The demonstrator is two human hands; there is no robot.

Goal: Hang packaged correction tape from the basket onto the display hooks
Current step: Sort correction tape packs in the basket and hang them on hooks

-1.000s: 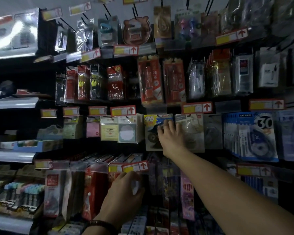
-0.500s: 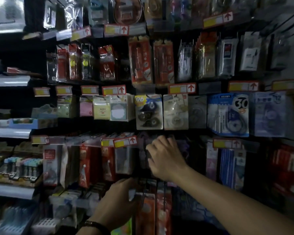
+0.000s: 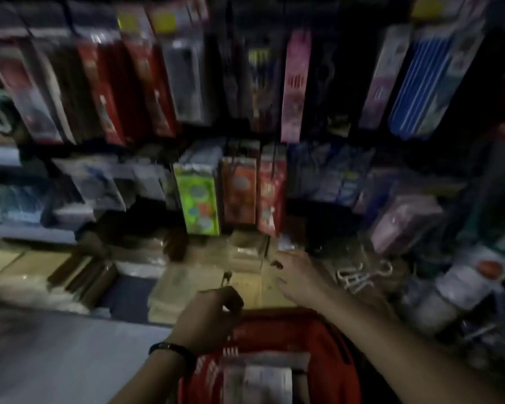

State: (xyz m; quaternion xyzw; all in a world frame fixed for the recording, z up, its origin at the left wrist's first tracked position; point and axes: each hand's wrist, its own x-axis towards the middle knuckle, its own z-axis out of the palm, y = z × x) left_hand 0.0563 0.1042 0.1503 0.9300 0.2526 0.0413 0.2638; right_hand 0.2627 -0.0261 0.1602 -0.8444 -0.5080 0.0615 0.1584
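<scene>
The view is blurred and dim. A red basket [image 3: 330, 342] sits at the bottom centre, with pale packaged correction tape [image 3: 260, 377] lying inside. My left hand [image 3: 213, 313] hovers over the basket's far left rim with curled fingers; a small pale bit shows between them, too blurred to identify. My right hand [image 3: 298, 278] reaches over the low shelf beyond the basket, fingers relaxed and holding nothing. Hanging packages [image 3: 295, 83] fill the display hooks above.
Green [image 3: 199, 199], orange [image 3: 239, 191] and red [image 3: 270, 196] packs hang just above the low shelf. Tan boxes [image 3: 187, 284] lie on that shelf. Clear-wrapped goods [image 3: 461, 281] pile up at the right. A grey floor [image 3: 56, 354] lies at the lower left.
The view has swung down from the upper hook rows to the low shelf and basket. Both hands have dropped from the hanging packs to just above the basket.
</scene>
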